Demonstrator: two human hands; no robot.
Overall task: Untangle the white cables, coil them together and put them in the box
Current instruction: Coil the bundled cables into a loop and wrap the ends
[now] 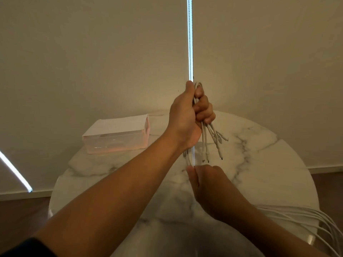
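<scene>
**Now, cables held over the table**

Marble table (pixel 269 164), box (pixel 118 140) on its far left. Left hand (pixel 191 115) fists the white cables (pixel 204 138) up high, plugs dangling. Right hand (pixel 206 180) pinches the strands below; the rest trail off the table's near right edge.

Our L hand (pixel 187 115) is raised, arm outstretched, fist curled round the white cables (pixel 205 140). Our R hand (pixel 209 182) sits just below, thumb & fingers pinching strands.
</scene>
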